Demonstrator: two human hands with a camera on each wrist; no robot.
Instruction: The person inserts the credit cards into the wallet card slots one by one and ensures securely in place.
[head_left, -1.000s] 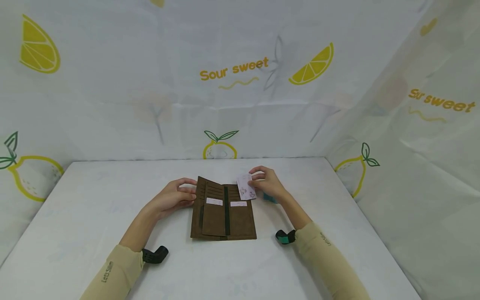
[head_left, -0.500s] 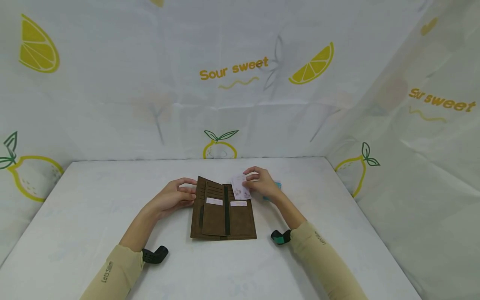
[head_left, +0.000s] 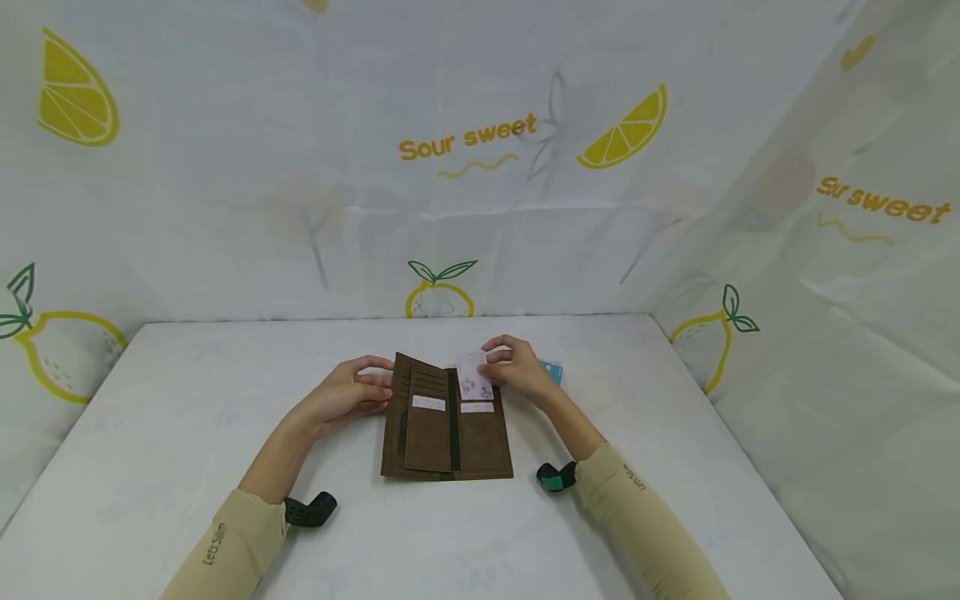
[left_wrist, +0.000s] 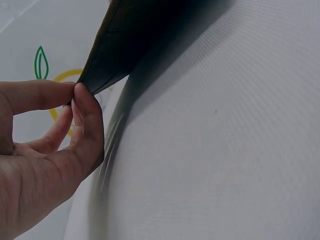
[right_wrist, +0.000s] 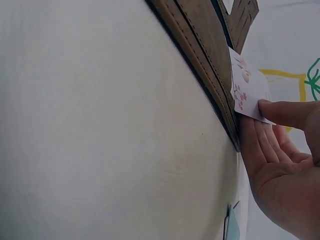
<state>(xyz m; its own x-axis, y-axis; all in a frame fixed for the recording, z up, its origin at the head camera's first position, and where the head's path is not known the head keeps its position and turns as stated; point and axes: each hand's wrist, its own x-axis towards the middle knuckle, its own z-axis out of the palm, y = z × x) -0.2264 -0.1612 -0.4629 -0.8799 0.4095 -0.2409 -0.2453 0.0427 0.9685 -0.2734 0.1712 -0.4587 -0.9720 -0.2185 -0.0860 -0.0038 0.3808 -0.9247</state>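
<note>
A brown wallet lies opened on the white table, its left flap tilted up. Two white cards show in its slots: one card on the left half, another card on the right. My left hand pinches the edge of the left flap between thumb and finger, as the left wrist view shows up close. My right hand pinches a white card with a flower print between thumb and fingers. That card overlaps the upper slots of the wallet's right half.
A blue card lies on the table behind my right hand, partly hidden by it. Black wrist devices sit at both sleeves, one device on the left. A white cloth with lemon prints hangs behind the table.
My right hand has moved left with the flower-print card, bringing it further over the wallet's right half. More of the blue card shows. The left hand and wallet have not moved.
</note>
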